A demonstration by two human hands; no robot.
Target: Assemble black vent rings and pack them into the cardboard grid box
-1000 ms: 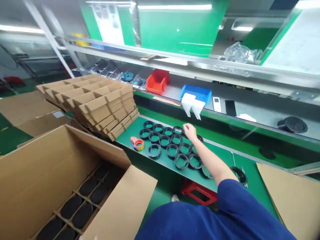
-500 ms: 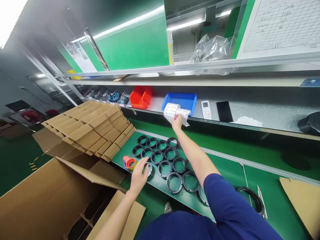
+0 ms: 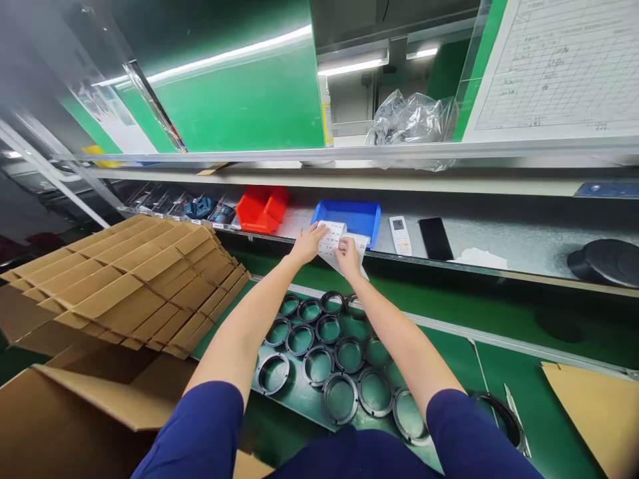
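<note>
A white strip of printed labels (image 3: 330,234) curls in front of the blue bin on the lower shelf. My right hand (image 3: 349,258) grips it from the right, with the fingers closed on the paper. My left hand (image 3: 307,245) is at the strip's left edge, fingers together and touching it; the exact pinch is too small to make out. Below my forearms, several black rings (image 3: 318,366) lie in rows on the green table (image 3: 309,409). Some of the rings are partly hidden by my right arm.
On the shelf are a red bin (image 3: 262,209), the blue bin (image 3: 355,216), a white remote control (image 3: 400,235), a black phone (image 3: 435,239) and a round black object (image 3: 605,262). Cardboard dividers (image 3: 124,273) rest over an open carton (image 3: 94,399) at left.
My left hand has moved up from the rings to the label strip. My right hand still holds the strip. The view has shifted, and the red and yellow tape rolls no longer show.
</note>
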